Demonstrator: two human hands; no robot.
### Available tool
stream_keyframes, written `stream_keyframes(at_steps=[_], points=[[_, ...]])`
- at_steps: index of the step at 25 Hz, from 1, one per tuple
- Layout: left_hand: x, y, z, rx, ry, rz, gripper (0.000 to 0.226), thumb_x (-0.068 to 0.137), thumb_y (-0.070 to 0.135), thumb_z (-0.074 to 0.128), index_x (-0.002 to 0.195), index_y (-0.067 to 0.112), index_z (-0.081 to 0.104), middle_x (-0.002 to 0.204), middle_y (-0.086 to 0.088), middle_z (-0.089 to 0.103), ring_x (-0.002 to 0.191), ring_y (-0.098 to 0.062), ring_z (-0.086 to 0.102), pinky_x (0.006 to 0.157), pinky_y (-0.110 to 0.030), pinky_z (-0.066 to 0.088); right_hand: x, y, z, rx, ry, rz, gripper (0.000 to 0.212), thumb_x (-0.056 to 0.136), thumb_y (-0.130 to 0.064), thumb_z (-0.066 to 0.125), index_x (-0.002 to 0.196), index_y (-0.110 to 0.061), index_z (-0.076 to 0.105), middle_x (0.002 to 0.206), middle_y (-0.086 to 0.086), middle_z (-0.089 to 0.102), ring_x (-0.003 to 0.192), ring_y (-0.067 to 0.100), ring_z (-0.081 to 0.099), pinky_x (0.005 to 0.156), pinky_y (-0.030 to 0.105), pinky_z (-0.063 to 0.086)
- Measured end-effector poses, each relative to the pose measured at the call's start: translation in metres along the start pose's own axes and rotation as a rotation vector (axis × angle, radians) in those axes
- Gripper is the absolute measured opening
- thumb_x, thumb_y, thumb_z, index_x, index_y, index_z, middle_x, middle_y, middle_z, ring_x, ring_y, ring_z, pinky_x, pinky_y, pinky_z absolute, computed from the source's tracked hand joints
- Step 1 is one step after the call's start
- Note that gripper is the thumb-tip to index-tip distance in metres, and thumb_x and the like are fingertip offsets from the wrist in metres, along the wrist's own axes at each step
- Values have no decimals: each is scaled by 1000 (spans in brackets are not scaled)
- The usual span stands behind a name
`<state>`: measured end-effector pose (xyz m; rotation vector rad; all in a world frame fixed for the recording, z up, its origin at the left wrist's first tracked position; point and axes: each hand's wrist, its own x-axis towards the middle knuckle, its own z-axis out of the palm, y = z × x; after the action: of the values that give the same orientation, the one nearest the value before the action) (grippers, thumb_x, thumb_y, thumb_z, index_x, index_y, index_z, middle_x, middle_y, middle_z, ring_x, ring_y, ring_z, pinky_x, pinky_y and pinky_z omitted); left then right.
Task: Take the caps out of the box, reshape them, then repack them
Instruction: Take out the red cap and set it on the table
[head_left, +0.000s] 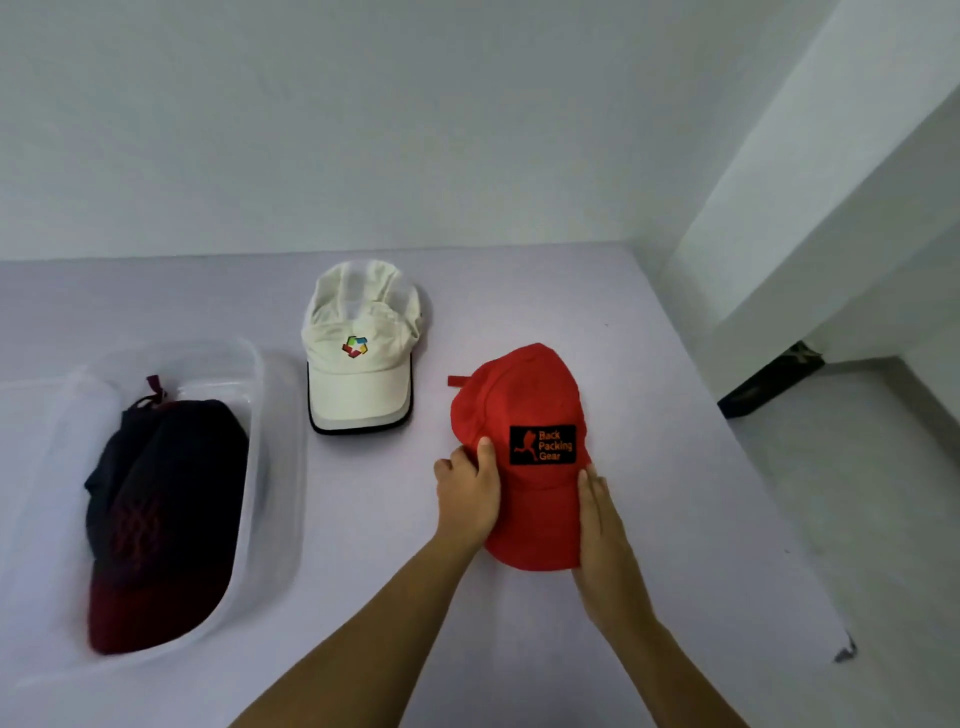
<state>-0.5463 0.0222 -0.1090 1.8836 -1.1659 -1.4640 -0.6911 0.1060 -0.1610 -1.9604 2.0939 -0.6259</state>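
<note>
At the fingertips, near right of the table: left thumb (486, 451) laid on the crown beside the black patch (543, 445). Other fingers of the left hand (467, 493) curled round the cap's left side, gripping it. Right hand (597, 525) flat, fingers (590, 491) straight and together, pressed along the right edge of the brim (535, 535); nothing pinched on that side.

Held item: red baseball cap (519, 395), lying on the pale table (701, 441), crown rounded, brim toward the person, strap tab showing at the back. Judged mid-reshape.

Just beyond and to the left, apart from the red one: white cap (358, 353) with multicoloured logo and dark-edged brim, on the table, crown creased at the back. Out of the box; whether already reshaped, cannot tell.

Far left: clear plastic box (275, 467), holding one navy-and-maroon cap (166, 509), crumpled, touched by neither hand.

Tally, as a judgement: two caps out, one left in the box; reshaping under way on one; repacking not begun.
</note>
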Motion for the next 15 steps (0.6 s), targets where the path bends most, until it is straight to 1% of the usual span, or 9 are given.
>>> stream_keyframes(at_steps=[1,3,4,5,7,10,12,14,15], points=[[1,-5,0,30,3,-17,55,98,44,29,130,4,47,131,-19,42,120,-34,45,103,-42,33,-3,0,2,5,-52,-2,94,69,-1,77,142,-5,20,144,14,33,129,35,40,99,41,38],[0,-12,1,89,21,-10,56,98,44,29,131,2,47,132,-23,43,121,-36,43,105,-44,31,-9,6,4,9,-135,-13,105,71,3,74,148,-13,5,146,14,33,131,32,39,107,30,30],[3,-14,1,148,29,-13,56,99,43,28,130,1,47,131,-24,44,122,-38,42,106,-45,30,-8,9,6,3,-173,-19,107,75,5,70,149,-18,-5,149,14,28,135,30,34,111,30,26],[7,-15,1,203,32,-10,55,99,42,28,130,1,47,131,-25,46,122,-39,41,106,-45,28,-5,13,8,-7,-195,-22,105,78,6,65,148,-19,-10,151,14,21,139,30,28,113,35,26],[11,-20,0,270,37,19,51,100,39,28,127,1,49,130,-25,48,122,-39,40,105,-45,27,-2,17,2,19,-298,1,94,80,10,57,145,-14,-6,155,11,5,144,29,14,114,45,30],[9,-16,-8,273,56,86,48,99,36,30,127,2,47,132,-24,47,123,-35,41,104,-44,31,-1,11,-8,21,-405,18,96,79,6,56,142,-14,-14,154,6,-16,146,24,-4,117,40,23],[5,-6,-23,242,68,144,50,100,34,31,138,2,38,140,-21,42,130,-32,37,107,-41,30,5,-7,-14,3,-348,-11,107,78,-1,65,146,-18,-15,154,8,-13,145,28,0,115,43,25],[0,6,-50,213,99,225,53,100,33,32,144,3,30,146,-17,37,135,-29,34,110,-37,28,16,-43,-17,-31,-259,-47,115,66,-4,79,147,-18,-2,155,14,2,141,36,18,104,46,36],[-2,12,-66,200,118,266,53,100,32,33,145,4,29,146,-16,38,135,-28,34,110,-35,28,24,-62,-17,-70,-229,-69,115,59,-4,83,146,-11,8,154,18,12,137,39,29,98,46,43]])
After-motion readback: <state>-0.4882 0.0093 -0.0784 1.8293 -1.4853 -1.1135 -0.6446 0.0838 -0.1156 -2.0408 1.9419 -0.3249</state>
